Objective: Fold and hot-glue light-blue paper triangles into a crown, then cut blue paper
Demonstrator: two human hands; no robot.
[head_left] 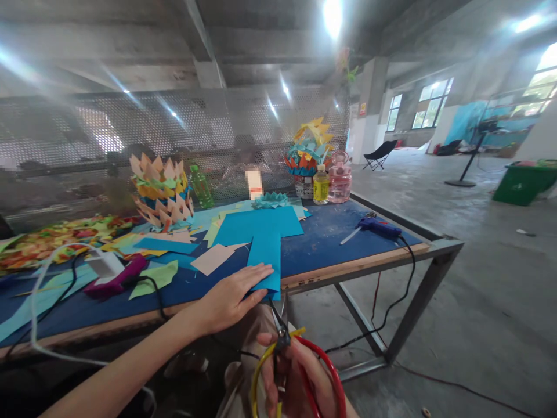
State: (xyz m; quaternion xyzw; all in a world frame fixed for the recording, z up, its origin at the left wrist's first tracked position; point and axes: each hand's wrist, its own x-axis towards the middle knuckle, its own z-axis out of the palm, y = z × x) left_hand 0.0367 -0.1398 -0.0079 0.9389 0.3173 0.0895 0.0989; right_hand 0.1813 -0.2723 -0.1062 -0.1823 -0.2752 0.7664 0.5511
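Observation:
My left hand (235, 290) presses on a folded strip of blue paper (264, 255) at the table's front edge, fingers on top and thumb along the near end. That strip reaches back to a wider blue sheet (261, 225). In my right hand (300, 371) is a pair of scissors (282, 337) with red and yellow handles. Their blades are parted and point up at the strip's near end; whether they touch the paper I cannot tell. A pale pink paper piece (213, 259) lies left of the strip.
A blue glue gun (378, 225) with a cord rests at right. Layered paper crafts (162, 188) stand at left, near a green bottle (201, 187). A yellow-labelled bottle (321, 187) and pink jug (340, 180) are at the back. A purple power strip (115, 280) sits front left.

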